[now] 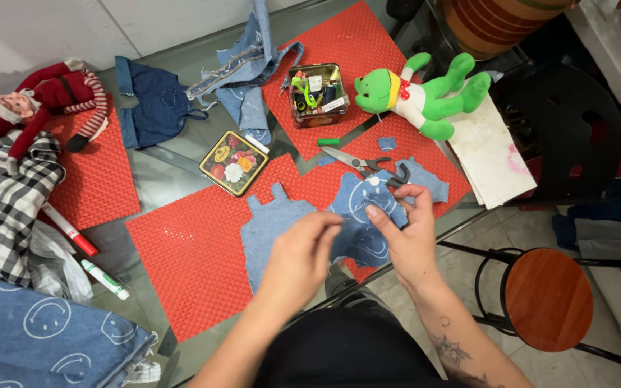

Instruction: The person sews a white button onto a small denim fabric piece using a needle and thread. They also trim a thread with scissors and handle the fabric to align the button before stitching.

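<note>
While both hands meet over the red mat (pixel 203 266), the right hand (pixel 407 233) pinches the edge of a small denim piece (pixel 361 215) printed with smiley faces, fingers curled closed on the cloth. The left hand (pixel 300 259) is loosely curled with fingertips together beside it; whether it grips anything I cannot tell. A plain denim cutout (pixel 267 226) lies just left, scissors (pixel 361 164) just beyond.

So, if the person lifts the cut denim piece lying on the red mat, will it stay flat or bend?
The denim piece looks thin and lies flat on the red mat, so it would probably droop. It likely weighs little and should neither roll nor break.
</note>
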